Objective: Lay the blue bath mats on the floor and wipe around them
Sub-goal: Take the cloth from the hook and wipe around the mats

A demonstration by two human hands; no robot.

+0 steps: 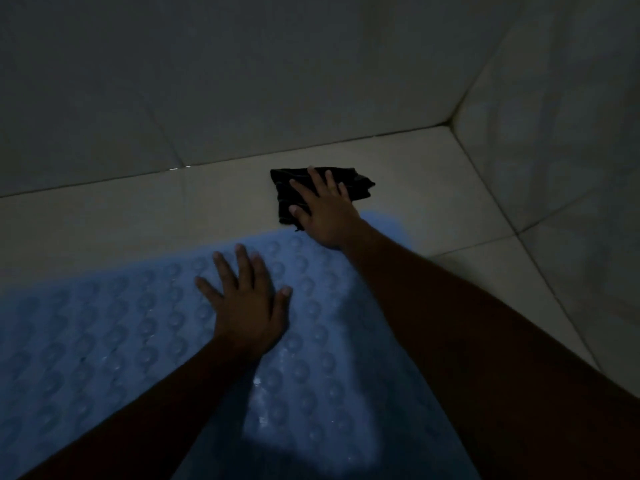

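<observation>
A blue bath mat (104, 323) with rows of round suction bumps lies flat on the pale tiled floor (138, 216) and fills the lower part of the view. My left hand (247, 306) rests palm down on the mat with its fingers spread. My right hand (323, 209) presses flat on a dark cloth (360, 183) on the floor tile just beyond the mat's far edge. Part of the cloth is hidden under the hand. The light is dim.
Tiled walls rise behind the floor strip (242, 81) and on the right (554, 116), meeting in a corner (450, 124) close to the cloth. A band of bare floor tile runs between the mat and both walls.
</observation>
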